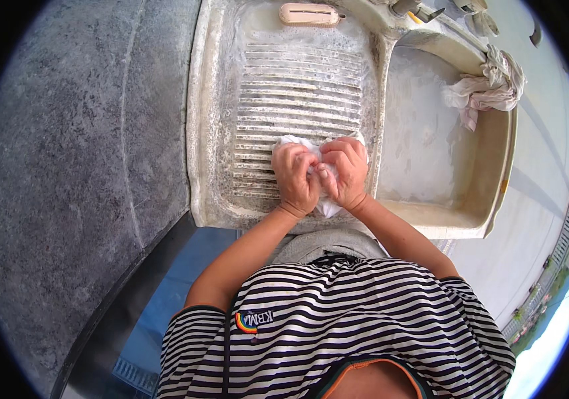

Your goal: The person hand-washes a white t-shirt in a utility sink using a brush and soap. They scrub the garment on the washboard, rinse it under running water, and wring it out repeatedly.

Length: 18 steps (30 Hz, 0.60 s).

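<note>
My left hand (296,176) and my right hand (344,171) are side by side, closed on one bunched white cloth (328,208). The thumbs meet in the middle, and most of the cloth is hidden under the fingers. It is pressed against the lower part of a ridged washboard (298,103), which is set into a worn, pale laundry sink (199,133). Whitish, sudsy wetness shows around the ridges. At the board's far end lies a beige oblong thing (310,14) with a dark slot, perhaps a scrubbing brush.
To the right is a deeper basin (490,159) holding cloudy water. A wet whitish and pink cloth (497,83) hangs over its far right rim. Tap fittings (404,6) stand at the back edge. A grey stone-like surface (65,146) borders the sink on the left.
</note>
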Each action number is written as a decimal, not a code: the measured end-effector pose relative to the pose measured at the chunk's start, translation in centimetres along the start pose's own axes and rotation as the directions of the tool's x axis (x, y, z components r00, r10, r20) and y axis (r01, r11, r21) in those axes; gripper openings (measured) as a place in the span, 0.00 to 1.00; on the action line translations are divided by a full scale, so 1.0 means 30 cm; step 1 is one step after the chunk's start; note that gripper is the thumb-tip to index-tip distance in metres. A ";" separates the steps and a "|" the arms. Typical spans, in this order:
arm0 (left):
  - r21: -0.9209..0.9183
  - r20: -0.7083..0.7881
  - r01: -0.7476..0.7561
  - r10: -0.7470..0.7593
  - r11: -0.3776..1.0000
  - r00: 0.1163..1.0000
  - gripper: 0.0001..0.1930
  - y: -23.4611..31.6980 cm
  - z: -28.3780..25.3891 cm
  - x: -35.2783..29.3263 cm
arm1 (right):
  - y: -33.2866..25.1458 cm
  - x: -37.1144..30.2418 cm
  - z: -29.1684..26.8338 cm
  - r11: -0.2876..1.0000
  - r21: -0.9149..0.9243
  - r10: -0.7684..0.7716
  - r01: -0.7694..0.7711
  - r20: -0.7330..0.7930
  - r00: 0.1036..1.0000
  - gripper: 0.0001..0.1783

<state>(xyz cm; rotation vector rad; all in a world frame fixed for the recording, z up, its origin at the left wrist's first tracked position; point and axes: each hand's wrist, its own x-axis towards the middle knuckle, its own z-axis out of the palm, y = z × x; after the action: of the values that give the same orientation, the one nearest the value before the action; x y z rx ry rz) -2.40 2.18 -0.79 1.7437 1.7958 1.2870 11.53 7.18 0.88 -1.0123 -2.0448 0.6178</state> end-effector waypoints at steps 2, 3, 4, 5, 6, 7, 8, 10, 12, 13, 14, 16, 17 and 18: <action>0.026 0.011 -0.128 0.128 0.991 0.992 0.10 -0.091 0.056 0.108 | 0.087 0.078 0.044 0.999 -0.018 0.032 -0.033 -0.004 0.999 0.08; 0.048 0.072 -0.175 0.172 0.983 0.983 0.08 -0.142 0.070 0.193 | 0.117 0.143 0.061 0.991 -0.087 0.101 -0.099 0.020 0.995 0.07; 0.013 0.093 -0.158 0.156 0.987 0.983 0.09 -0.175 0.074 0.261 | 0.154 0.190 0.096 0.981 -0.147 0.124 -0.125 -0.011 0.992 0.07; 0.046 0.166 -0.129 0.120 0.991 0.979 0.10 -0.183 0.081 0.356 | 0.166 0.255 0.120 0.956 -0.208 0.192 -0.206 -0.086 0.978 0.08; 0.161 0.091 -0.022 0.008 0.987 0.996 0.12 -0.215 0.113 0.388 | 0.191 0.305 0.141 0.928 -0.231 0.289 -0.292 -0.048 0.956 0.12; 0.320 0.338 0.085 -0.198 0.944 0.920 0.15 -0.218 0.107 0.477 | 0.190 0.358 0.161 0.856 -0.241 0.454 -0.458 -0.074 0.888 0.19; 0.403 0.342 0.245 -0.393 0.882 0.854 0.19 -0.203 0.123 0.538 | 0.186 0.433 0.141 0.758 -0.258 0.627 -0.600 0.034 0.778 0.22; 0.301 0.303 0.385 -0.470 0.872 0.829 0.25 -0.177 0.138 0.552 | 0.270 0.446 0.132 0.773 -0.176 0.629 -0.610 0.081 0.773 0.25; 0.317 0.279 0.233 -0.325 0.919 0.904 0.28 -0.124 0.064 0.508 | 0.270 0.452 0.068 0.691 -0.010 0.723 -0.723 0.021 0.690 0.26; 0.326 0.265 0.153 -0.246 0.933 0.932 0.30 -0.094 0.021 0.481 | 0.264 0.462 0.043 0.642 0.077 0.766 -0.763 -0.001 0.643 0.26; 0.240 0.250 0.147 -0.208 0.960 0.946 0.31 -0.080 -0.007 0.432 | 0.246 0.463 0.026 0.552 0.333 0.814 -0.765 -0.014 0.581 0.25; 0.056 0.208 0.124 -0.133 0.991 0.969 0.34 -0.080 -0.034 0.314 | 0.209 0.457 -0.014 0.280 0.757 0.891 -0.590 0.024 0.454 0.25; 0.011 0.199 0.132 -0.132 0.991 0.971 0.33 -0.074 -0.062 0.281 | 0.194 0.464 -0.052 0.150 0.805 0.909 -0.574 0.116 0.401 0.23; -0.034 0.190 0.140 -0.131 0.990 0.973 0.32 -0.067 -0.088 0.255 | 0.169 0.470 -0.072 0.166 0.820 0.896 -0.548 0.107 0.431 0.23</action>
<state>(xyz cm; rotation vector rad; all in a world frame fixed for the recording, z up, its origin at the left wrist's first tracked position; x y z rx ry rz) -7.18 8.53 1.74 1.6273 1.7303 1.0645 9.94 21.79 4.53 -1.3978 -0.5182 1.4975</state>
